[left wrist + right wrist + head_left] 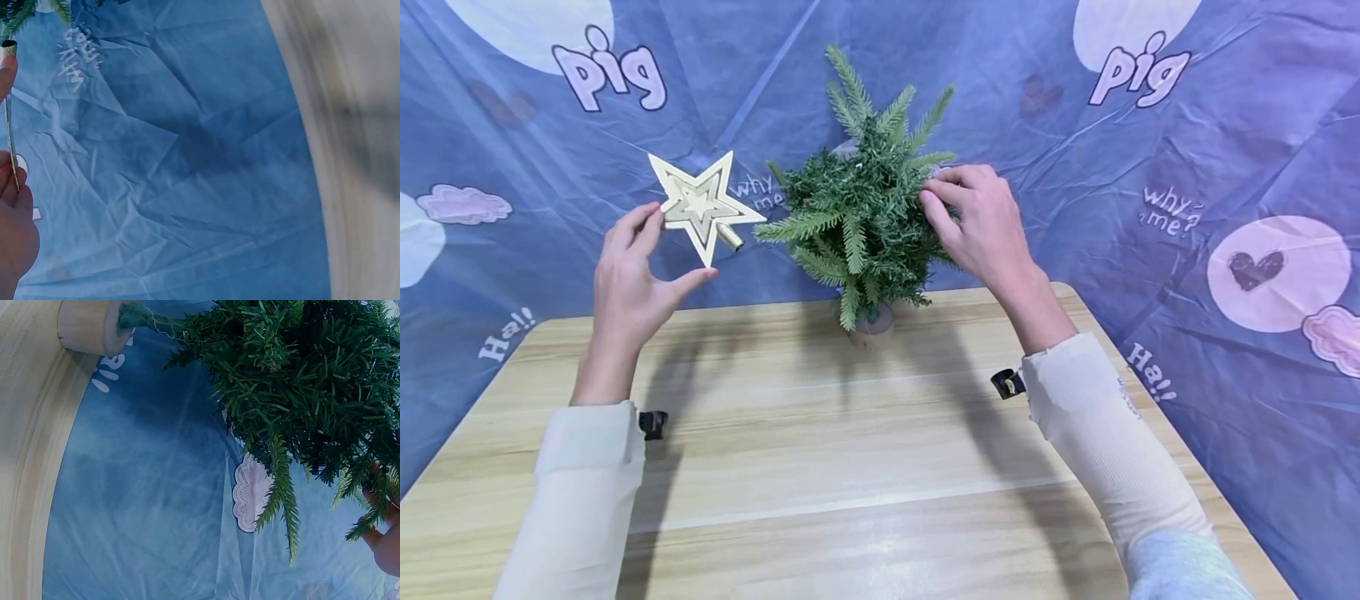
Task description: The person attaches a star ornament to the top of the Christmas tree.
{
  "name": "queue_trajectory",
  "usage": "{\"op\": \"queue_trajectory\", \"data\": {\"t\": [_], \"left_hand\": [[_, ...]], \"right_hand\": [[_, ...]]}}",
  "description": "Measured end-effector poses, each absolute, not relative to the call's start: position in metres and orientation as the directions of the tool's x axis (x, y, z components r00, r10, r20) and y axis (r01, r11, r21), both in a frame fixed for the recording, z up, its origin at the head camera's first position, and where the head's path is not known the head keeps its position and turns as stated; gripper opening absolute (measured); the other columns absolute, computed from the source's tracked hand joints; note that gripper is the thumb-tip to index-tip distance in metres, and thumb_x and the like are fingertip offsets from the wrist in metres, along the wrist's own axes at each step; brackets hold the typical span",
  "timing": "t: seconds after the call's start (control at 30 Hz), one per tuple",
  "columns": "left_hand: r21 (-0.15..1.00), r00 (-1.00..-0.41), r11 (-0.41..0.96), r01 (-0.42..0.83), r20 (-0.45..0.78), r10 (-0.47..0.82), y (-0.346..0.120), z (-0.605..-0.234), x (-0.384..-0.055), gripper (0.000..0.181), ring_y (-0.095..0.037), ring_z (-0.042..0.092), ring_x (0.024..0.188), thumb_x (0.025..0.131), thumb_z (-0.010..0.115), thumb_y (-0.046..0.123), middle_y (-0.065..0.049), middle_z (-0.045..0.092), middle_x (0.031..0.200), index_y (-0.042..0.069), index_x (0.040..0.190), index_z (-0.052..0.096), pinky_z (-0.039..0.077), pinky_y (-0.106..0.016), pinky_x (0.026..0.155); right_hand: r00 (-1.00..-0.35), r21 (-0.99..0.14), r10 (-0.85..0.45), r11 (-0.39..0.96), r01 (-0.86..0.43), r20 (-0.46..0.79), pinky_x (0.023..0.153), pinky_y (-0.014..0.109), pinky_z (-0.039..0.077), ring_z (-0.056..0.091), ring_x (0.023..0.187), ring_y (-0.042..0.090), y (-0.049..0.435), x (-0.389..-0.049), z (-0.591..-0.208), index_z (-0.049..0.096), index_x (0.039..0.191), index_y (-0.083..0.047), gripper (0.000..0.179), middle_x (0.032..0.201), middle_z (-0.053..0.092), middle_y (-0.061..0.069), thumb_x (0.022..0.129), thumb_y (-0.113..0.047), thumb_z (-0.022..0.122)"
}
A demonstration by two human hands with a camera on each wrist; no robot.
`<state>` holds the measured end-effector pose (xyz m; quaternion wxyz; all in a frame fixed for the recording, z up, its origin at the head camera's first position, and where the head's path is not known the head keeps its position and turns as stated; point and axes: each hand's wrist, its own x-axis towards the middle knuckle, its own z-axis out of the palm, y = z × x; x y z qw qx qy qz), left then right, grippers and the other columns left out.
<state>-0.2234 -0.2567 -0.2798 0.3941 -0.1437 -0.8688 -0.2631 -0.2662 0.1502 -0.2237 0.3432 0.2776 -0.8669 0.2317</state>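
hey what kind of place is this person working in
Probably an indoor tabletop set, perhaps for filming: a pale wood-grain table, a wrinkled blue printed fabric backdrop behind it, and a small green artificial pine tree on the table.

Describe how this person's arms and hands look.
The left hand and right hand wear no gloves. The left sleeve and right sleeve are off-white; pale blue fabric shows farther up the right one. A small black device juts from each sleeve's inner side.
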Motion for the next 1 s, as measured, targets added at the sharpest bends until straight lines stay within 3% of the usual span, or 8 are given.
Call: {"op": "queue_trajectory", "data": {"t": [0.5,1.0], "left_hand": [[0.324,-0.533,0.779,0.536,0.846,0.015,-0.228,-0.243,-0.233,0.091,-0.028,0.046,0.136,0.062,0.099,0.018,-0.015,0.054,0.145,-0.002,0.141,0.058,0.033,-0.038,0.117],[0.270,-0.504,0.779,0.565,0.861,0.068,-0.213,-0.224,-0.245,0.092,-0.028,0.044,0.136,0.063,0.099,0.023,-0.019,0.053,0.145,-0.003,0.141,0.056,0.030,-0.034,0.118]], "right_hand": [[-0.592,-0.192,-0.328,0.738,-0.647,0.736,0.101,0.050,0.042,0.058,0.115,0.034,0.150,-0.267,-0.225,0.078,0.114,-0.005,0.031,0.117,0.071,0.013,0.104,-0.025,0.058],[-0.589,-0.194,-0.321,0.738,-0.647,0.741,0.100,0.051,0.043,0.058,0.114,0.035,0.150,-0.267,-0.226,0.078,0.113,-0.005,0.030,0.116,0.071,0.013,0.103,-0.025,0.058]]}}
